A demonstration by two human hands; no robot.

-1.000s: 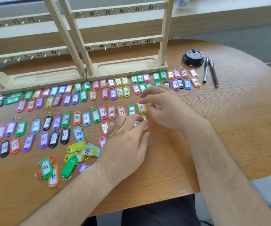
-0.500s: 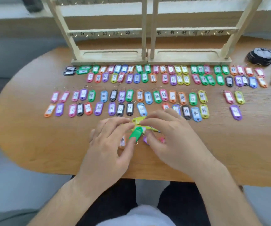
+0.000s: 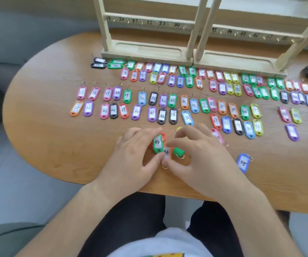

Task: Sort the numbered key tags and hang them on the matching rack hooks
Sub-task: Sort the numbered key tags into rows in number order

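While the wooden table (image 3: 53,138) carries long rows of numbered tags (image 3: 171,101) before the rack (image 3: 145,51) at its far edge, my left hand (image 3: 131,154) curls near the front edge, forefinger and thumb pinching the green tag (image 3: 157,143) marked 43. My right hand (image 3: 201,154), just beside it, nips the orange tag (image 3: 166,153) between fingertip and thumb; a blue tag (image 3: 243,163) marked 45 lies apart to the right.

Illumination is bright, diffuse daylight entering from behind the pale wooden hook rack (image 3: 192,34). Shadows on the oval wood-grain table (image 3: 38,127) are short and soft-edged. Wide-angle distortion bows the table's edges. Coloured plastic key tags (image 3: 295,115) toward the table's right edge are motion-blurred, and their numbers are illegible.
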